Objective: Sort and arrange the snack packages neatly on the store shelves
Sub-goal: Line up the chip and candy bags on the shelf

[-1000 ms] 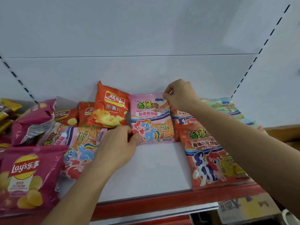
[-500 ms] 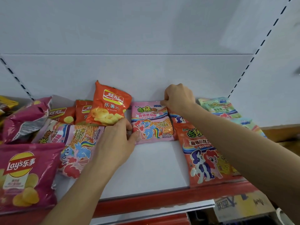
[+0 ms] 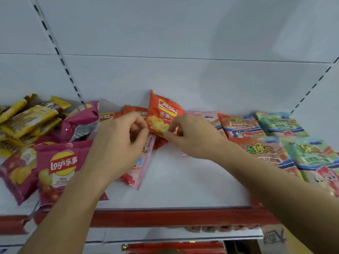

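Hands meet at the middle of the shelf [image 3: 183, 182], both on the orange chip bag [image 3: 164, 114] that stands tilted against the white back panel [image 3: 165, 77]. The left hand [image 3: 119, 143] curls its fingers at the bag's lower left corner; the right hand [image 3: 192, 136] pinches the lower right edge between thumb and forefinger. Whether the left fingers truly grip the foil or only touch it is hard to tell through the blur. At 9 o'clock from the bag lie two more orange bags [image 3: 121, 114], then a pink Lay's bag [image 3: 60, 167] and yellow packets [image 3: 27, 120]. Under the left hand lies a pink pony packet [image 3: 139, 173]. At 3 o'clock lie red pony packets [image 3: 244, 127] and green pony packets [image 3: 280, 123], flat in rows.
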Demonstrator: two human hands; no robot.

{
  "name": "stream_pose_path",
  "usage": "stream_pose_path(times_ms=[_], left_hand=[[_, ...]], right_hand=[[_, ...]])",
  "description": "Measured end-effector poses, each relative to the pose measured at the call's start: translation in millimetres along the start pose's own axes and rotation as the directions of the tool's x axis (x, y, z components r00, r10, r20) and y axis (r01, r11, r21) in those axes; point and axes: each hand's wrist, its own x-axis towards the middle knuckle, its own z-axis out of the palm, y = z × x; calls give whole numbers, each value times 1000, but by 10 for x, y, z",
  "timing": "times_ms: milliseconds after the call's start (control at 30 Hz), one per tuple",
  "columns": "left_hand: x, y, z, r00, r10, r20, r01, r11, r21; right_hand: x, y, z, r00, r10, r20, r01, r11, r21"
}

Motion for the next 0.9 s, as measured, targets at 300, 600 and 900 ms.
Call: stream_pose_path(times_ms=[300,600,900], left_hand=[[-139,-379,-321,996,-7,-93,-43,847,-529],[-198,-716,-275,998,33,-45,-50,893,-446],[-129,-431,-279,962,-95,257,244,722,-648]], right_hand=[[-21,-428,484,983,177,-45,-163,963,214],[66,-724,274,875,446,-186,2,382,924],[-83,-821,-51,776,564,-282,290,78,954]])
